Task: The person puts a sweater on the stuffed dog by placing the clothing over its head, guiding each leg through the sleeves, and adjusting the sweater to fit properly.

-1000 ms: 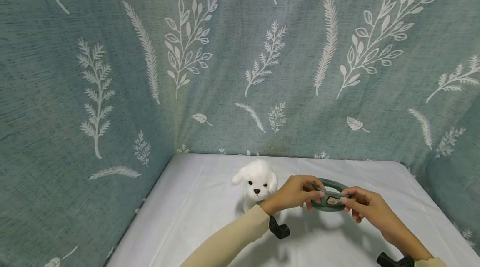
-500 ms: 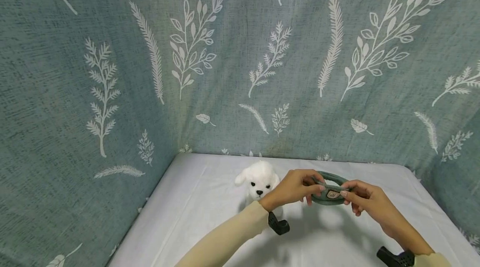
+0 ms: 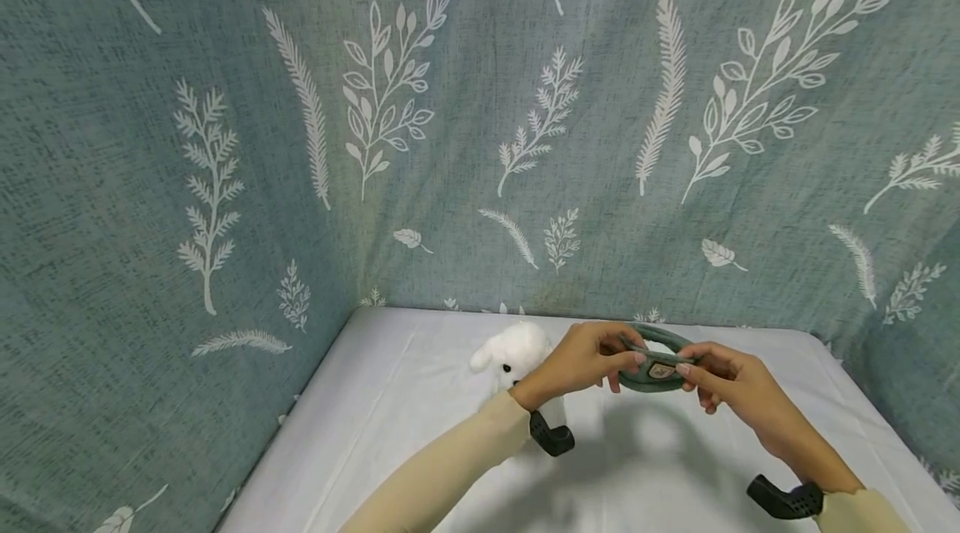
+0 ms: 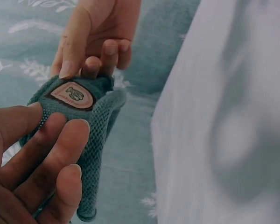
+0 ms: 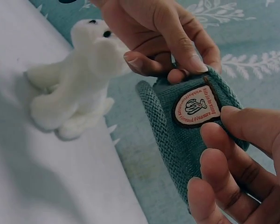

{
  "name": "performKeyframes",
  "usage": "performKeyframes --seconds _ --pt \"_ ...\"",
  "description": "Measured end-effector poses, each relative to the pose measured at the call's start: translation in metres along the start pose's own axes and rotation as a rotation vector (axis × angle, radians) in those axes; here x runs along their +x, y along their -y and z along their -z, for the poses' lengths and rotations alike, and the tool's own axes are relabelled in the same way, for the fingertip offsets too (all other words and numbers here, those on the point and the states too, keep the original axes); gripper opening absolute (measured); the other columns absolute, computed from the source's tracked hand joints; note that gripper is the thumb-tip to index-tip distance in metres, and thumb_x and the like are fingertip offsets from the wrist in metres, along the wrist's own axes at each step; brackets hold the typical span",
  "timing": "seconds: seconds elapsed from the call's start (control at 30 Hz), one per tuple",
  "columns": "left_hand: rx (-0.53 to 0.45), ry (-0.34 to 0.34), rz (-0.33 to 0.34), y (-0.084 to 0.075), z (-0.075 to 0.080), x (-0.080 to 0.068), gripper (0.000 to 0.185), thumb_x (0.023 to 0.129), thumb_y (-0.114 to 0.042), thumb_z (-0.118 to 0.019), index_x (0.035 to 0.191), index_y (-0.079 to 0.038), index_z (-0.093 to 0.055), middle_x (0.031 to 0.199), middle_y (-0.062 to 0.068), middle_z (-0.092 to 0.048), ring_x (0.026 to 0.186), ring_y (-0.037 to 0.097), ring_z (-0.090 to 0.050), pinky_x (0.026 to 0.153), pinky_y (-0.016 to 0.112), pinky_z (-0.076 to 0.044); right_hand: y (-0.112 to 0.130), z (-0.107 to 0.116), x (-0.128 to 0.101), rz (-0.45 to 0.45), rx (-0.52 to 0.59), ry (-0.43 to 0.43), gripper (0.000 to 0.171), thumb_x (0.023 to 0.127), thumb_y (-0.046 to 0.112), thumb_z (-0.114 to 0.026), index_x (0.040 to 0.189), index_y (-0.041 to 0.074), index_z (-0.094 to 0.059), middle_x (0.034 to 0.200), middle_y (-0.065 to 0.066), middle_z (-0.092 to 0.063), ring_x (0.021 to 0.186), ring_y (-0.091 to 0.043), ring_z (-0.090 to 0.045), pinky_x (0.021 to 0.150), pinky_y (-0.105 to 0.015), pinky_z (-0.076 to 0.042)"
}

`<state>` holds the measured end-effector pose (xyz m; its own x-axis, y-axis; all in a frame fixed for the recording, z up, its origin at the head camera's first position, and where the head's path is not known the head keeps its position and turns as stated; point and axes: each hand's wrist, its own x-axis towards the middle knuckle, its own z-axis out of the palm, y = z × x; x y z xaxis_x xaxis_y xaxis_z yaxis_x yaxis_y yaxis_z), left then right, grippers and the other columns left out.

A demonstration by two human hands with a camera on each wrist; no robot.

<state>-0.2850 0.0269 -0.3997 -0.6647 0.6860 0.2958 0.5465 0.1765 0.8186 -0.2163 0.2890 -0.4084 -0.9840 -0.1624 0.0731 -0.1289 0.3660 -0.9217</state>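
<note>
Both hands hold a small dark green knitted band [image 3: 651, 358] in the air above the white table [image 3: 390, 416]. It carries an oval pink patch [image 3: 660, 370] with a brown rim. My left hand [image 3: 600, 360] pinches its left end and my right hand [image 3: 708, 375] pinches the right end beside the patch. The left wrist view shows my left fingers [image 4: 60, 154] under the knit [image 4: 100, 126] and my right thumb beside the patch [image 4: 72, 94]. A white plush dog [image 3: 510, 347] sits behind my left wrist, partly hidden; the right wrist view shows the dog [image 5: 79, 88] whole.
A teal curtain [image 3: 450, 141] printed with white leaves closes in the table at the back and on both sides. Black camera mounts sit on my left wrist [image 3: 551, 437] and right wrist [image 3: 783, 500]. Cream sleeves [image 3: 450, 475] cover both forearms.
Both hands have carried the knitted band a little up and away from me. My left wrist now covers part of the plush dog's face. The grip is unchanged.
</note>
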Motion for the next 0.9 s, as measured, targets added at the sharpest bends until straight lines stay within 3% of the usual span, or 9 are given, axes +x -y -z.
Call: performKeyframes --seconds 0.27,0.5,0.67,0.9 --pt "0.011 -0.025 -0.004 0.000 0.015 -0.005 0.014 0.102 -0.027 -0.068 0.116 -0.025 -0.070 0.086 -0.004 -0.075 0.060 0.017 -0.070 0.053 0.034 -0.055 0.012 -0.006 0.008 0.086 0.020 0.039 0.036 0.105 0.026 -0.063 0.129 -0.001 -0.060 0.093 -0.018 -0.067 0.070 -0.030 -0.062 0.062 -0.037 -0.056" --pt "0.014 -0.042 -0.006 -0.002 0.028 -0.012 0.015 0.102 -0.026 -0.067 0.117 -0.026 -0.070 0.086 -0.003 -0.075 0.062 0.020 -0.070 0.057 0.040 -0.058 0.019 -0.013 0.017 0.065 0.029 0.050 0.038 0.104 0.028 -0.065 0.130 0.000 -0.060 0.094 -0.016 -0.067 0.070 -0.026 -0.063 0.063 -0.039 -0.057" --pt "0.019 -0.073 -0.010 -0.005 0.037 -0.016 0.015 0.103 -0.029 -0.067 0.117 -0.027 -0.069 0.089 -0.005 -0.075 0.064 0.024 -0.070 0.056 0.036 -0.057 0.029 -0.017 0.024 0.087 0.030 0.064 0.042 0.103 0.028 -0.066 0.132 -0.001 -0.059 0.095 -0.018 -0.067 0.070 -0.027 -0.063 0.064 -0.038 -0.056" --pt "0.020 -0.089 -0.023 -0.010 0.049 -0.022 0.018 0.102 -0.029 -0.067 0.119 -0.024 -0.069 0.089 -0.003 -0.074 0.062 0.019 -0.069 0.056 0.039 -0.057 0.039 -0.025 0.029 0.116 0.043 0.076 0.040 0.102 0.025 -0.067 0.131 -0.001 -0.059 0.094 -0.015 -0.067 0.070 -0.031 -0.061 0.063 -0.036 -0.055"
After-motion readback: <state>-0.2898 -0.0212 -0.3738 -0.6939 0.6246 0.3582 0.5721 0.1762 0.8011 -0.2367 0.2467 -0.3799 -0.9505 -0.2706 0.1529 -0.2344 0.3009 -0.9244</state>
